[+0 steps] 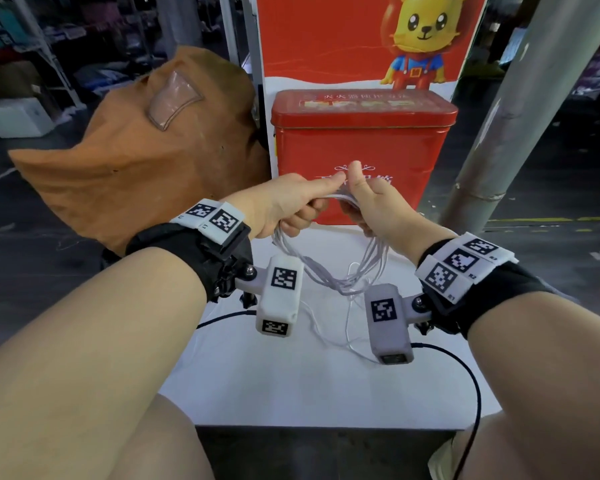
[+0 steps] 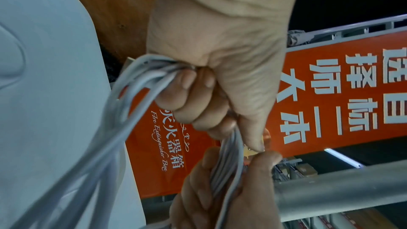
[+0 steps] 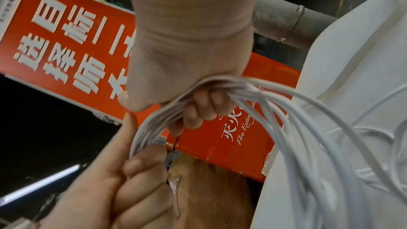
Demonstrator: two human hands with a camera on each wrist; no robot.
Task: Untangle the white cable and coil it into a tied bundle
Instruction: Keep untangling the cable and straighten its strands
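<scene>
The white cable is gathered into several loops that hang between my two hands above the white table. My left hand grips the top of the loops from the left, fingers curled round the strands. My right hand grips the same bunch from the right, fingers wrapped round the cable. The two thumbs meet above the bundle. A loose tail of cable trails from the loops down onto the table.
A red fire extinguisher box stands just behind my hands. An orange-brown cloth bag lies at the left. A grey pole leans at the right. A black wire runs from my right wrist camera.
</scene>
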